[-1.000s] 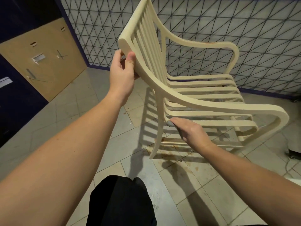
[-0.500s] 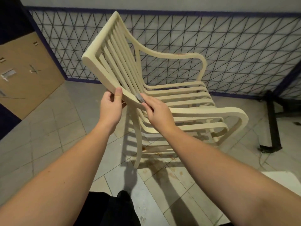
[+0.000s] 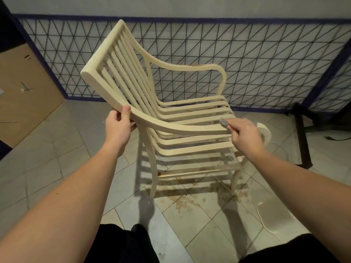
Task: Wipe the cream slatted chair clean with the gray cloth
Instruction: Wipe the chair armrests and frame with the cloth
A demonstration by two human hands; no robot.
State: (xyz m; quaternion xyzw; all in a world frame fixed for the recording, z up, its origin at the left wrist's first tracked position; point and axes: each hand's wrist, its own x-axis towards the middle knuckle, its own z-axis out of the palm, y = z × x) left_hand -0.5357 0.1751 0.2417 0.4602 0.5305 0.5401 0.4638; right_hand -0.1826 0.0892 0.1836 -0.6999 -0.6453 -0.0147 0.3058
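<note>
left hand (image 3: 118, 128) grips chair (image 3: 171, 128) where back meets near armrest, thumb on top, fingers curled under. chair stands on stained tile floor (image 3: 190, 205) by mesh fence (image 3: 266, 63). right hand (image 3: 245, 133) pinches cloth (image 3: 224, 122) against armrest's front end.

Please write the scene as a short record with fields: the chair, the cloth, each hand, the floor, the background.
chair: cream slatted chair, tilted, seen from its side
cloth: small gray cloth, on the near armrest toward its front end
left hand: left hand grips the chair frame where backrest meets armrest
right hand: right hand holds the cloth against the armrest
floor: pale tiled floor with brown stains under the chair
background: dark wire mesh fence
</note>
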